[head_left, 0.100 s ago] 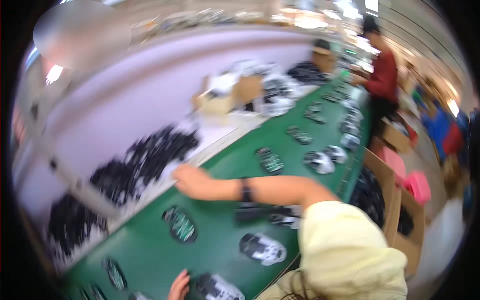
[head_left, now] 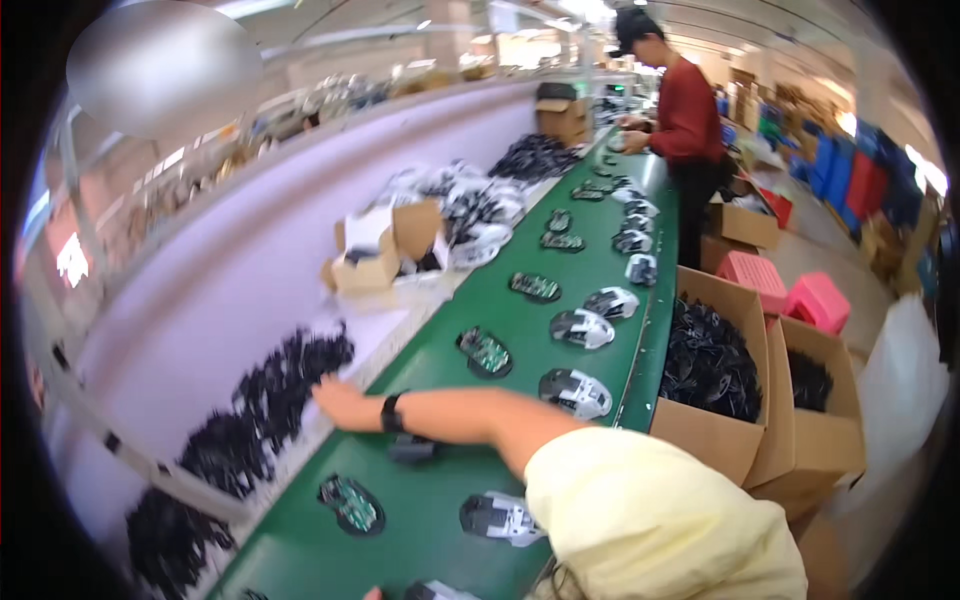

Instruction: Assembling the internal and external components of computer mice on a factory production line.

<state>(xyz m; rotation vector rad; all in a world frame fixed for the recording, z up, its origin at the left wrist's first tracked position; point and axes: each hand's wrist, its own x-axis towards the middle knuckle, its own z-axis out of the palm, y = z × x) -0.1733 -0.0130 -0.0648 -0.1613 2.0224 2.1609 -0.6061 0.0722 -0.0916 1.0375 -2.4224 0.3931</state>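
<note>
My right arm, in a pale yellow sleeve with a black wristband, stretches left across a green conveyor belt [head_left: 425,530]. My right hand [head_left: 343,403] is at the ledge beside the belt, its fingertips at the edge of a heap of thin black parts [head_left: 275,385]; what it holds, if anything, is hidden. Only a fingertip of my left hand [head_left: 373,594] shows at the lower edge. Around my arm on the belt lie computer mouse bases with green circuit boards [head_left: 352,503] and black-and-white mouse shells [head_left: 500,517]. A dark grey block [head_left: 412,450] lies just below my right wrist.
An opened carton [head_left: 375,268] and a pile of white and black parts [head_left: 470,205] stand on the far-left ledge. Cartons of black parts [head_left: 710,360] and pink plastic crates [head_left: 815,303] are at the right. A person in a red top [head_left: 688,110] works farther up the belt.
The view has swung and sharpened. My right hand is now at the black heap, farther over the ledge. My left hand has mostly slipped below the lower edge.
</note>
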